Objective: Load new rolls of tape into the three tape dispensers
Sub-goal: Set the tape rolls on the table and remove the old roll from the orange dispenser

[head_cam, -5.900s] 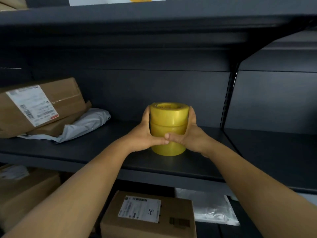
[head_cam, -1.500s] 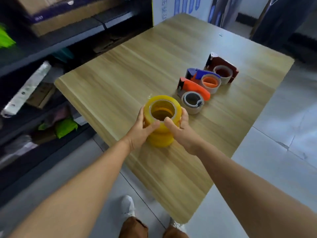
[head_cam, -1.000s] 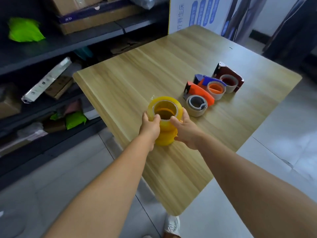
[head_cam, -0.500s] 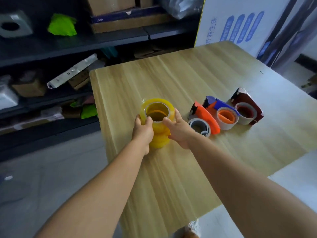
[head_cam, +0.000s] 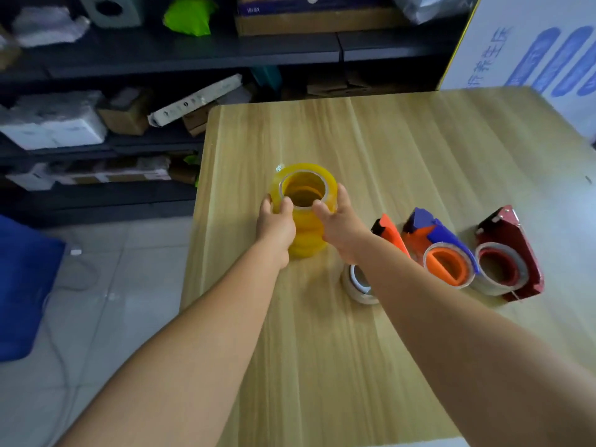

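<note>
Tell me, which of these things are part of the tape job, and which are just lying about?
Part of the job:
yellow rolls, stacked, held by left hand and right hand
orange dispenser
blue dispenser
red dispenser

Lying about:
shelf boxes
green bag
white sign

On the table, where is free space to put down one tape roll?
Bare wood lies on the table behind the stack of yellow tape rolls, and near the front edge between the forearms. The right side is crowded by the orange, blue and red dispensers.
</note>
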Motion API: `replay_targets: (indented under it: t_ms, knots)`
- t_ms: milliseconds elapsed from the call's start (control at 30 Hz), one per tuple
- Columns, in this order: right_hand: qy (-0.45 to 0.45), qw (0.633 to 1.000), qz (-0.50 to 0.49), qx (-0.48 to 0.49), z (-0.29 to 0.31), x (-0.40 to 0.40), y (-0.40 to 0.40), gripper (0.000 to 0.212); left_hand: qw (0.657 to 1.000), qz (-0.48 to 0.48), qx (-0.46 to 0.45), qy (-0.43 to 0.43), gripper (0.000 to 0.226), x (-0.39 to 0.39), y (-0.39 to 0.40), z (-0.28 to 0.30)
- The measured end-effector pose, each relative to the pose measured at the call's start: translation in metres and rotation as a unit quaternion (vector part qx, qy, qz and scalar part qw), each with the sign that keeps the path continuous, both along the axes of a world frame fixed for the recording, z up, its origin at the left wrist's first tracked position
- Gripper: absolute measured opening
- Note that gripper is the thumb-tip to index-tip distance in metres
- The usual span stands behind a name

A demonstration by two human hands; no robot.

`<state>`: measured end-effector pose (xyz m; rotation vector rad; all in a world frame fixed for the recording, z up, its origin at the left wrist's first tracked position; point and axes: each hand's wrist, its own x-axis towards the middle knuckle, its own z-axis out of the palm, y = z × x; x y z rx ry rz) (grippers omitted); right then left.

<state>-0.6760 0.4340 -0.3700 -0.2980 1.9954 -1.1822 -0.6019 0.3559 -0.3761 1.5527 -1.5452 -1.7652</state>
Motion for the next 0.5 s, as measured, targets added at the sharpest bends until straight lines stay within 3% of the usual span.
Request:
replay_targets:
  t_ms: [167, 333, 500]
  knots:
    - [0.026, 0.999, 0.020, 0.033, 0.002, 0.001, 0.003, 0.074, 1.000, -0.016, -0.016, -0.006, 0.062, 0.001, -0.001, -0.003]
    - [0.044, 0.997, 0.040, 0.053, 0.009, 0.009, 0.015, 0.070, 0.993, -0.092, -0.055, -0.039, 0.066, 0.015, 0.005, -0.002]
    - [0.081, 0.995, 0.059, 0.025, 0.022, 0.020, 0.039, 0.058, 0.984, -0.117, -0.124, -0.047, 0.072, 0.030, 0.027, -0.002]
